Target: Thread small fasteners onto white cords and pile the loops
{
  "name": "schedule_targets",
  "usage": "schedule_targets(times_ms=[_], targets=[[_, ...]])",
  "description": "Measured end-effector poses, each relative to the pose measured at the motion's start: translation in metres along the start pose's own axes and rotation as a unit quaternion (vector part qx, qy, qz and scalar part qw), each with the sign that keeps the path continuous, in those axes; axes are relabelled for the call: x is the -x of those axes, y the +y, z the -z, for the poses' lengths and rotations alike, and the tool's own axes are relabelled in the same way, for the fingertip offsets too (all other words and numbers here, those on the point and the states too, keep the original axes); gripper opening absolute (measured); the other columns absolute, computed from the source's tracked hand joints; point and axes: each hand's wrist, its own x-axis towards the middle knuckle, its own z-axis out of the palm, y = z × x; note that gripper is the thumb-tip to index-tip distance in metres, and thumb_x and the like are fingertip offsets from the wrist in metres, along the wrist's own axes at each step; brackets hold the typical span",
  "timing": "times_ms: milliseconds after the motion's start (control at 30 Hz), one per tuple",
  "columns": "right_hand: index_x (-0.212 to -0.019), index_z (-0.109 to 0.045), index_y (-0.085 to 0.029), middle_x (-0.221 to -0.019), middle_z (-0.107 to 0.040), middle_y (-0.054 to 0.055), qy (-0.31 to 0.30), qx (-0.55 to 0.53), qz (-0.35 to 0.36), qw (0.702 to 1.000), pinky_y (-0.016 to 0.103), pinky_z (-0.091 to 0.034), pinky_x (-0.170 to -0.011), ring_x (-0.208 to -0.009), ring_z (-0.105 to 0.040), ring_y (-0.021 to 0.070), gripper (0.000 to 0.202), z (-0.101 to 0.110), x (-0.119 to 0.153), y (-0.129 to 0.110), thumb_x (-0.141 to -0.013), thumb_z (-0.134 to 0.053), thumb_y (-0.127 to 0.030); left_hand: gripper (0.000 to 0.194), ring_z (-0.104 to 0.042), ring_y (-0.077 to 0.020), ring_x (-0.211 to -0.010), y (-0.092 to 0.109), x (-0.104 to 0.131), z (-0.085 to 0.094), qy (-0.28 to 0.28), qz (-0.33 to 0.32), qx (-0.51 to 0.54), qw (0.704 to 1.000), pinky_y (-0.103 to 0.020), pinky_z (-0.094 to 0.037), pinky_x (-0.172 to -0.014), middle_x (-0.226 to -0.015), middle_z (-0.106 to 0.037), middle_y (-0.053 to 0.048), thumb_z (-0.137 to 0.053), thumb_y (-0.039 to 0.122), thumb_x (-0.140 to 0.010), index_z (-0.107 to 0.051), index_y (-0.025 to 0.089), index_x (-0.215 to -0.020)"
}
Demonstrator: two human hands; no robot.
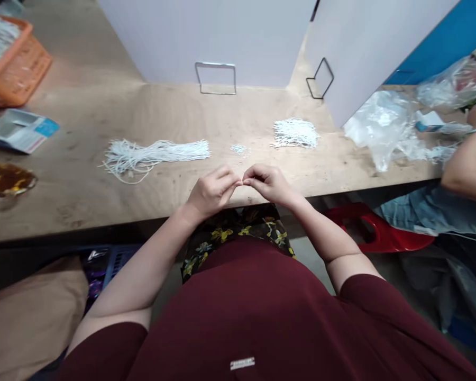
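Observation:
My left hand (217,190) and my right hand (267,183) meet fingertip to fingertip above the table's front edge. Both are closed in a pinch, and whatever lies between the fingertips is too small to make out. Just beyond them is a little pile of tiny pale pieces (240,150). A long bundle of white cords (162,152) lies to the left, its loose ends fanned out at the far left. Off to the right sits a shorter, neater stack of white cord lengths (295,133).
Pale upright panels (222,37) with wire stands (216,79) rise behind the wooden table (75,185). An orange basket (19,69), a small box (19,129) and an amber dish (8,180) stand left. At right are plastic bags (381,124), a red stool (373,227) and another person's arm (472,159).

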Motion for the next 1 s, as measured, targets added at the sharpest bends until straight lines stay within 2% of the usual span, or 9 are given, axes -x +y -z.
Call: schedule_targets(times_ms=[100, 167, 300, 400, 467, 533, 733, 867, 1000], targets=[[-0.086, -0.068, -0.019, -0.084, -0.068, 0.003, -0.062, 0.079, 0.032, 0.994, 0.029, -0.049, -0.073, -0.078, -0.062, 0.0154, 0.011, 0.016, 0.010, 0.009, -0.093, -0.059, -0.021, 0.019, -0.063, -0.0161, -0.076, -0.010, 0.012, -0.017, -0.043, -0.018, -0.031, 0.998, -0.028, -0.050, -0.067, -0.089, -0.067, -0.006, -0.054, 0.026, -0.100, -0.072, 0.020, -0.097], [-0.086, -0.068, -0.020, -0.087, -0.067, 0.005, -0.055, 0.150, 0.051, 0.986, 0.031, -0.049, -0.074, -0.080, -0.062, 0.0168, 0.015, 0.043, 0.008, 0.027, -0.094, -0.055, -0.018, 0.020, -0.066, -0.0177, -0.083, -0.026, 0.023, -0.031, -0.043, 0.034, -0.030, 0.998, -0.029, -0.053, -0.073, -0.098, -0.069, -0.007, -0.052, 0.027, -0.101, -0.071, 0.021, -0.103], [-0.097, -0.069, -0.022, -0.099, -0.064, 0.009, 0.127, 0.288, 0.018, 0.949, 0.042, -0.050, -0.087, -0.096, -0.060, 0.0226, 0.025, 0.128, -0.028, 0.090, -0.099, -0.044, -0.017, 0.024, -0.068, -0.0229, -0.093, -0.057, 0.043, -0.051, 0.010, 0.174, -0.050, 0.983, -0.035, -0.056, -0.082, -0.108, -0.069, -0.011, -0.052, 0.030, -0.099, -0.069, 0.019, -0.112], [-0.102, -0.069, -0.020, -0.109, -0.061, 0.013, 0.134, 0.366, -0.052, 0.920, 0.047, -0.049, -0.095, -0.105, -0.058, 0.0260, 0.024, 0.164, -0.060, 0.140, -0.099, -0.046, -0.021, 0.024, -0.068, -0.0252, -0.095, -0.065, 0.050, -0.057, 0.007, 0.186, -0.047, 0.981, -0.038, -0.055, -0.085, -0.102, -0.071, -0.012, -0.052, 0.030, -0.098, -0.071, 0.017, -0.105], [-0.110, -0.069, -0.017, -0.122, -0.059, 0.017, 0.099, 0.413, -0.082, 0.902, 0.054, -0.044, -0.102, -0.117, -0.052, 0.0312, 0.022, 0.153, -0.072, 0.159, -0.096, -0.053, -0.023, 0.023, -0.067, -0.0251, -0.093, -0.064, 0.052, -0.059, 0.010, 0.182, -0.036, 0.983, -0.038, -0.055, -0.084, -0.099, -0.071, -0.012, -0.051, 0.028, -0.098, -0.072, 0.017, -0.101], [-0.119, -0.067, -0.016, -0.133, -0.056, 0.018, 0.085, 0.432, -0.072, 0.895, 0.057, -0.040, -0.106, -0.125, -0.047, 0.0344, 0.029, 0.118, -0.074, 0.159, -0.094, -0.056, -0.024, 0.023, -0.067, -0.0241, -0.091, -0.061, 0.053, -0.060, 0.020, 0.182, -0.018, 0.983, -0.038, -0.055, -0.083, -0.096, -0.070, -0.011, -0.050, 0.025, -0.098, -0.072, 0.017, -0.099], [-0.123, -0.068, -0.023, -0.128, -0.064, 0.013, -0.019, 0.370, 0.033, 0.928, 0.052, -0.037, -0.107, -0.119, -0.051, 0.0309, 0.033, -0.003, -0.054, 0.111, -0.099, -0.045, -0.024, 0.021, -0.064, -0.0249, -0.097, -0.088, 0.048, -0.039, 0.107, 0.223, -0.051, 0.968, -0.040, -0.053, -0.091, -0.100, -0.067, -0.011, -0.052, 0.019, -0.096, -0.071, 0.017, -0.104], [-0.125, -0.068, -0.021, -0.129, -0.065, 0.015, -0.013, 0.393, -0.023, 0.919, 0.055, -0.036, -0.102, -0.115, -0.048, 0.0351, 0.034, -0.018, -0.042, 0.102, -0.100, -0.050, -0.034, 0.020, -0.057, -0.0305, -0.109, -0.138, 0.034, -0.012, 0.118, 0.281, -0.128, 0.944, -0.048, -0.045, -0.099, -0.106, -0.066, -0.012, -0.056, 0.012, -0.090, -0.072, 0.021, -0.099], [-0.120, -0.071, -0.021, -0.128, -0.067, 0.014, -0.023, 0.400, -0.027, 0.916, 0.053, -0.034, -0.102, -0.114, -0.048, 0.0350, 0.034, -0.013, -0.034, 0.104, -0.100, -0.052, -0.041, 0.015, -0.055, -0.0345, -0.112, -0.169, 0.022, -0.001, 0.005, 0.275, -0.163, 0.948, -0.057, -0.037, -0.101, -0.105, -0.069, -0.012, -0.060, 0.016, -0.088, -0.074, 0.021, -0.087]])
